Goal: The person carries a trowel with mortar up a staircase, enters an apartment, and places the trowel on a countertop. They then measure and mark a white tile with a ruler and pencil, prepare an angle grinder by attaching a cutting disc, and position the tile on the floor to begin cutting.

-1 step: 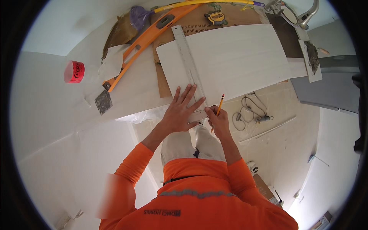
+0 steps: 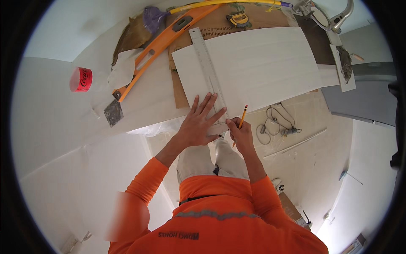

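A white board (image 2: 262, 67) lies on the bench top, its near edge toward me. Across its left part runs a metal combination square (image 2: 203, 55), the ruler blade pointing away from me and the head at the board's near edge. My left hand (image 2: 198, 124) lies over the blade's near part and the board, fingers spread. At the square's near end, my right hand (image 2: 242, 134) is closed, its thumb and fingertips touching the square. An orange pencil (image 2: 243, 114) sticks up between those fingers, eraser end up.
Beyond the board lie cardboard (image 2: 270, 17), a yellow tape measure (image 2: 239, 19) and a yellow-handled tool (image 2: 228, 2). An orange spirit level (image 2: 163, 44) slants at left, near a red cup (image 2: 81, 79). On the floor at right are a coiled cord (image 2: 277, 122) and a thin strip (image 2: 296, 143).
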A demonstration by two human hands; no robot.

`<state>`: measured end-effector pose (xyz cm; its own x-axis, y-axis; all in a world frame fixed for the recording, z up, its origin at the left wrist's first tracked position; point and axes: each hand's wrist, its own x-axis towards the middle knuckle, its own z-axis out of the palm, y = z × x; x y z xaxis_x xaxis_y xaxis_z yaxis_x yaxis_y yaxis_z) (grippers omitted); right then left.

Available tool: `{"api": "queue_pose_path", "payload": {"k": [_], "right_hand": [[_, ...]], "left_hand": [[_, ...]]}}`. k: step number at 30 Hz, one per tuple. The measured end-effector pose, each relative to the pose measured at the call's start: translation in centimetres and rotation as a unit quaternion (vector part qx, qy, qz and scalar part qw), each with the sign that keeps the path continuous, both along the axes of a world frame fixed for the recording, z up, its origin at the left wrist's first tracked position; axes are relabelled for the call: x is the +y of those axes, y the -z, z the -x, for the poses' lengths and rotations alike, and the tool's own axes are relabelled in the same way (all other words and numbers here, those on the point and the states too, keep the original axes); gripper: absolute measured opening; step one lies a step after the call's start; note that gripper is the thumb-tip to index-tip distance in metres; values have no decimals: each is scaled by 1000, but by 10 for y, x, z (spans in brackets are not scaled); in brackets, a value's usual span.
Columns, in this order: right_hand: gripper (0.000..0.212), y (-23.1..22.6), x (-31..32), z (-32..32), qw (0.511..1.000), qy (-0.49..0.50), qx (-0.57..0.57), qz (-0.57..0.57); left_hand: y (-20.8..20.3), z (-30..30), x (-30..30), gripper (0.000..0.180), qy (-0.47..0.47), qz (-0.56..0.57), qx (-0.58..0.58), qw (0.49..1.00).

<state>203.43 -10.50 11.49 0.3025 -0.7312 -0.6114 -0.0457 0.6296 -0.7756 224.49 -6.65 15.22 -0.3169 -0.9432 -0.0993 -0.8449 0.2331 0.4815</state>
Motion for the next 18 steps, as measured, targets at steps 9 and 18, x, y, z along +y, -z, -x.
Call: {"api": "queue_pose_path", "payload": {"k": [9,18], "right_hand": [[25,15,-10,6,1000,13,-24,-15],[26,25,-24,14,997,-51,29,55]], "left_hand": [[15,0,-22,107,4,32,11,999],[25,8,-21,110,-26,17,-17,999]]}}
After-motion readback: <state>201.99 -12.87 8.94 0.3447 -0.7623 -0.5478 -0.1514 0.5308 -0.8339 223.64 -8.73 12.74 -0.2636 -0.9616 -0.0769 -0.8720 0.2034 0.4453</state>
